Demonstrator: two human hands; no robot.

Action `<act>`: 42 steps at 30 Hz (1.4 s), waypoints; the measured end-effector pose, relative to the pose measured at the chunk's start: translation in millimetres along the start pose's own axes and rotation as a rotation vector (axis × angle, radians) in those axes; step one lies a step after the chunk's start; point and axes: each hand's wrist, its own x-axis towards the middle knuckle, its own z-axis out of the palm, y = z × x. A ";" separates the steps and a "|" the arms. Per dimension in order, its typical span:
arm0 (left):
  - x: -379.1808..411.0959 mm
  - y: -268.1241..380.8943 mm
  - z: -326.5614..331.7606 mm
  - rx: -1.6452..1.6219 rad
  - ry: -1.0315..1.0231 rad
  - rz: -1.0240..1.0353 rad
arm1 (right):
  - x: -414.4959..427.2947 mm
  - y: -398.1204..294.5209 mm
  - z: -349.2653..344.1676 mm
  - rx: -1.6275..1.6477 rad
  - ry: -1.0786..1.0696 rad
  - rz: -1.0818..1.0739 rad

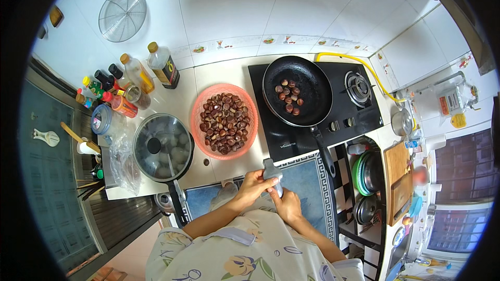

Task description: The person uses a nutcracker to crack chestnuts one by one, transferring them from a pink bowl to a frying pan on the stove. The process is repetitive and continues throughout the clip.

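Note:
Both my hands are on a grey handheld tool [273,175], its exact kind unclear, held in front of my body near the counter's edge. My left hand [252,187] grips it from the left, thumb across it. My right hand [287,204] closes around its lower end. Beyond them, a pink plastic basket [195,140] holds many brown chestnuts [225,123]. To the right, a black frying pan [312,89] with several chestnuts [288,96] in it sits on the gas hob [281,146], its handle pointing towards me.
A glass-lidded pan [163,146] stands on the left, its handle jutting over the edge. Behind it are sauce bottles [120,103], a jar [137,97] and a plastic bag [124,164]. A wire strainer [122,15] hangs on the wall. A cutting board with a knife [399,181] lies at right.

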 end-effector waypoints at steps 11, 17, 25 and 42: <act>-2.5 2.3 1.6 0.054 -0.020 -0.012 | -2.7 -1.2 0.4 0.013 0.047 -0.006; 0.0 -0.2 1.4 0.038 0.025 -0.034 | 2.3 3.2 5.0 0.041 0.033 -0.002; 5.9 1.1 -6.4 0.074 -0.001 0.020 | 6.0 -7.2 -5.2 0.447 -0.105 0.008; 7.6 107.0 -21.7 0.832 -0.313 0.116 | -2.7 -16.6 -69.8 0.344 -0.048 -0.239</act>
